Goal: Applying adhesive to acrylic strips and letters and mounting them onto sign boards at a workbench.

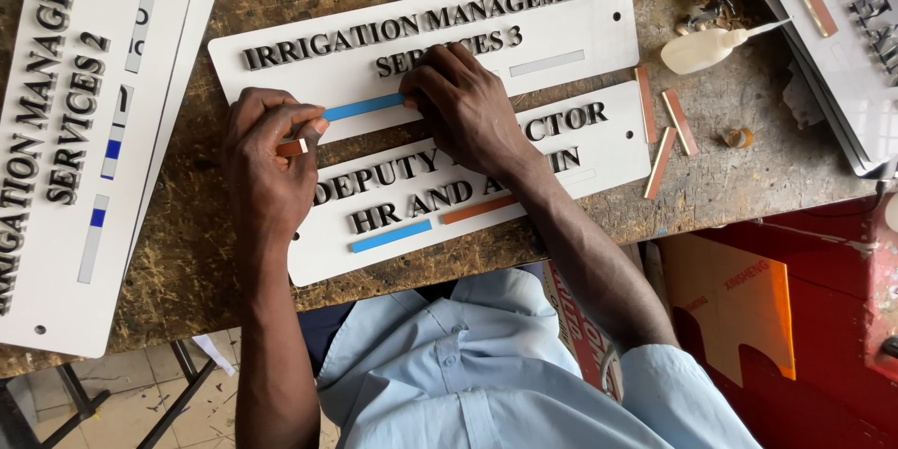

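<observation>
Two white sign plates with raised dark letters lie on a worn wooden bench: an upper plate (580, 14) and a lower plate (613, 145). A thin blue strip (363, 108) lies on the upper plate. My right hand (463, 108) presses its right end with the fingertips. My left hand (267, 159) touches the strip's left end and pinches a small brown strip piece (292, 147). The lower plate carries another blue strip (391, 236) and a brown strip (479, 210).
A large white sign plate (56, 224) lies at the left, more plates (842, 65) at the upper right. A small glue bottle (702, 49) and three loose brown strips (666, 131) sit right of the plates. Orange and red sheets (739, 304) stand below the bench edge.
</observation>
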